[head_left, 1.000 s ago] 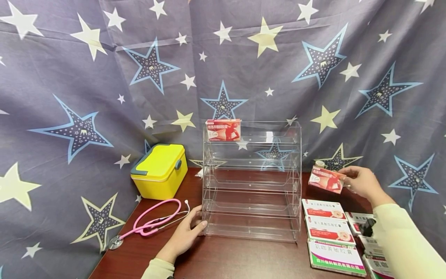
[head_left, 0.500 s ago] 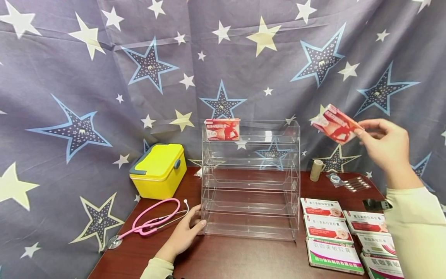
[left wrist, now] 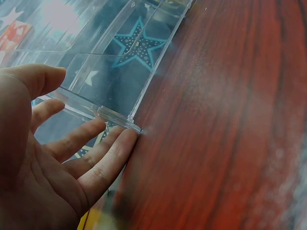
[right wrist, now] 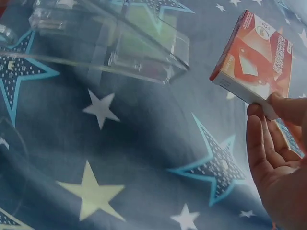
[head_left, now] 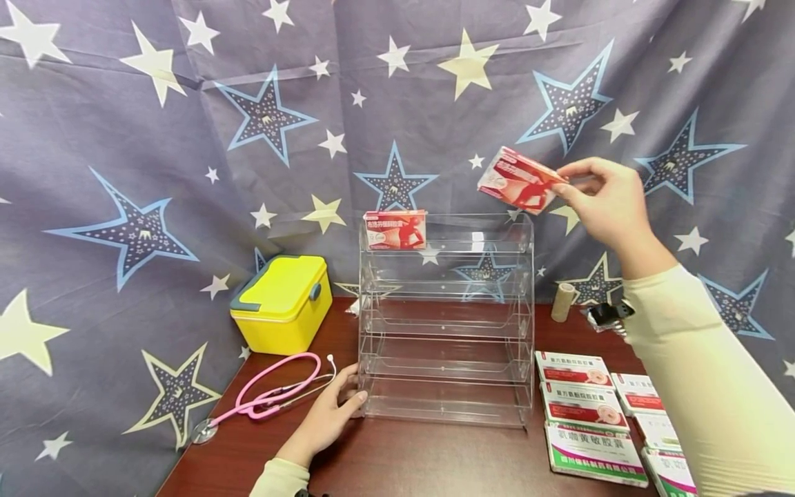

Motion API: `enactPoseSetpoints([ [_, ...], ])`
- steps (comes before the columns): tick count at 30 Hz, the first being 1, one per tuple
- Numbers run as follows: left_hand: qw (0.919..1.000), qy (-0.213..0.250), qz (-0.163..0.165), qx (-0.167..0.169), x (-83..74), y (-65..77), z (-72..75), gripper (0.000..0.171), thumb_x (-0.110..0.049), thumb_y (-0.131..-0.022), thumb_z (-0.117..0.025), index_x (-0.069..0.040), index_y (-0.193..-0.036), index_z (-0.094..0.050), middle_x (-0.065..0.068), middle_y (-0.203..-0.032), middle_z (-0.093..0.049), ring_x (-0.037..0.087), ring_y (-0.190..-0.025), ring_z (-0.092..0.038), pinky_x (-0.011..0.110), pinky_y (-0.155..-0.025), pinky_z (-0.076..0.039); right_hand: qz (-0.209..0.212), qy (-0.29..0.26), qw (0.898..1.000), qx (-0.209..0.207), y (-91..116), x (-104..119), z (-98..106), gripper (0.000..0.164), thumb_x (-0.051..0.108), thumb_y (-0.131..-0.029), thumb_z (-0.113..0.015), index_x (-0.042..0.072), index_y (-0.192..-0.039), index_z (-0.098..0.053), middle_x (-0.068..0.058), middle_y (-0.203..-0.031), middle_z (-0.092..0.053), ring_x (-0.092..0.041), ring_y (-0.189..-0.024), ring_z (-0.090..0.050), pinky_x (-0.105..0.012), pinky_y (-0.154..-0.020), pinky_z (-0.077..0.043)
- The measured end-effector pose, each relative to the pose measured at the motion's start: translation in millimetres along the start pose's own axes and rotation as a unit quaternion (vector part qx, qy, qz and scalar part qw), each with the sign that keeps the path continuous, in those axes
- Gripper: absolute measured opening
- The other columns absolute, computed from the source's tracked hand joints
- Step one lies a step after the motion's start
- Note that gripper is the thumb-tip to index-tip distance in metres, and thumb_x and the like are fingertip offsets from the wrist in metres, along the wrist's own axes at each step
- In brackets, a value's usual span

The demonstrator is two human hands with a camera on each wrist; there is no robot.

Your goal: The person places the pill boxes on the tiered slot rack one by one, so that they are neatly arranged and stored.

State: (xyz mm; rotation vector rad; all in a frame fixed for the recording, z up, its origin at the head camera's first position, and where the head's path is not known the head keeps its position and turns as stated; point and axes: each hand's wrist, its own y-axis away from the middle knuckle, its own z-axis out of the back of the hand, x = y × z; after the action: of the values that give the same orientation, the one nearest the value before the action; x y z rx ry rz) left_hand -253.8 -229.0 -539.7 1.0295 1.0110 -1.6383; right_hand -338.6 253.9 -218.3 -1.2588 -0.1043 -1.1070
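Note:
A clear tiered display rack [head_left: 444, 414] stands upright on the table. One red-and-white medicine box [head_left: 395, 230] leans in its top tier at the left. My right hand [head_left: 611, 203] pinches another red-and-white medicine box [head_left: 520, 181] by one end, tilted, in the air above the rack's right top corner. The right wrist view shows thumb and fingers on the end of that held box [right wrist: 259, 57], apart from the rack. My left hand [head_left: 329, 417] rests at the rack's lower left side. In the left wrist view its fairly straight fingers [left wrist: 112, 160] touch the rack's edge.
Several flat medicine boxes [head_left: 584, 407] lie in two columns at the right, partly behind the right sleeve. A beige roll [head_left: 562, 302] stands behind them. At left are a yellow case [head_left: 282, 304] and a pink stethoscope [head_left: 273, 399]. A starry cloth [head_left: 428, 110] hangs behind.
My right hand has lifted the medicine box from the back right of the table and carried it up and left toward the rack's top. The left hand stays at the rack.

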Motion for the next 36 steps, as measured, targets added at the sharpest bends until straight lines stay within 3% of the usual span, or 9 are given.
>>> enactPoseSetpoints([
  [6, 1.0000, 0.003, 0.001, 0.000, 1.3, -0.4, -0.1, 0.053, -0.017, -0.105, -0.066, -0.020, -0.154, -0.047, 0.026, -0.136, -0.058, 0.036, -0.115, -0.065, 0.040, -0.083, -0.063, 0.006, 0.021, 0.998, 0.060, -13, -6, -23, 0.024, 0.021, -0.094, -0.081, 0.005, -0.111, -0.077, 0.000, -0.082, -0.076, 0.004, -0.061, -0.062, -0.016, -0.050, -0.047],
  [10, 1.0000, 0.004, 0.001, 0.001, 1.5, -0.3, -0.1, 0.053, -0.017, -0.105, -0.066, -0.020, -0.155, -0.047, 0.026, -0.137, -0.058, 0.034, -0.114, -0.065, 0.038, -0.083, -0.063, 0.012, 0.022, 0.998, 0.057, -15, -11, -29, 0.020, 0.017, -0.093, -0.082, 0.004, -0.107, -0.077, -0.008, -0.083, -0.076, 0.003, -0.061, -0.060, -0.015, -0.050, -0.046],
  [20, 1.0000, 0.000, 0.002, -0.002, 0.8, 0.2, 0.4, 0.053, -0.017, -0.105, -0.066, -0.020, -0.154, -0.047, 0.024, -0.136, -0.058, 0.034, -0.114, -0.065, 0.038, -0.082, -0.063, 0.012, 0.058, 0.994, 0.096, -12, -25, -40, 0.019, 0.023, -0.092, -0.083, 0.010, -0.104, -0.079, -0.011, -0.092, -0.077, 0.000, -0.067, -0.063, -0.021, -0.057, -0.043],
  [29, 1.0000, 0.000, 0.003, -0.003, 1.0, 0.4, 0.0, 0.053, -0.017, -0.105, -0.067, -0.020, -0.154, -0.048, 0.024, -0.135, -0.059, 0.033, -0.113, -0.066, 0.036, -0.082, -0.062, 0.009, 0.048, 0.993, 0.109, -4, -33, -49, 0.016, 0.019, -0.092, -0.083, 0.007, -0.101, -0.080, -0.013, -0.092, -0.078, -0.004, -0.071, -0.064, -0.020, -0.060, -0.046],
  [32, 1.0000, 0.004, 0.003, -0.003, 0.6, 0.3, 0.0, 0.053, -0.016, -0.105, -0.066, -0.020, -0.154, -0.047, 0.024, -0.136, -0.058, 0.034, -0.113, -0.066, 0.037, -0.082, -0.063, 0.018, 0.039, 0.993, 0.110, -4, -34, -50, 0.015, 0.017, -0.091, -0.082, 0.005, -0.101, -0.081, -0.014, -0.090, -0.078, -0.003, -0.070, -0.063, -0.025, -0.098, -0.046],
  [34, 1.0000, 0.006, 0.004, -0.003, 0.7, 0.2, -0.1, 0.053, -0.016, -0.105, -0.066, -0.020, -0.154, -0.047, 0.024, -0.135, -0.058, 0.034, -0.113, -0.066, 0.037, -0.082, -0.063, 0.026, 0.033, 0.993, 0.109, -4, -35, -50, 0.015, 0.016, -0.091, -0.082, 0.004, -0.100, -0.080, -0.015, -0.090, -0.078, 0.000, -0.069, -0.063, -0.035, -0.120, -0.030],
  [36, 1.0000, 0.007, 0.004, -0.001, 1.0, -0.1, -0.1, 0.053, -0.016, -0.105, -0.066, -0.020, -0.154, -0.047, 0.025, -0.135, -0.058, 0.034, -0.113, -0.066, 0.037, -0.082, -0.063, 0.031, 0.027, 0.993, 0.109, -4, -37, -50, 0.014, 0.015, -0.092, -0.081, 0.003, -0.100, -0.080, -0.016, -0.090, -0.078, 0.003, -0.069, -0.062, -0.043, -0.128, -0.007],
])
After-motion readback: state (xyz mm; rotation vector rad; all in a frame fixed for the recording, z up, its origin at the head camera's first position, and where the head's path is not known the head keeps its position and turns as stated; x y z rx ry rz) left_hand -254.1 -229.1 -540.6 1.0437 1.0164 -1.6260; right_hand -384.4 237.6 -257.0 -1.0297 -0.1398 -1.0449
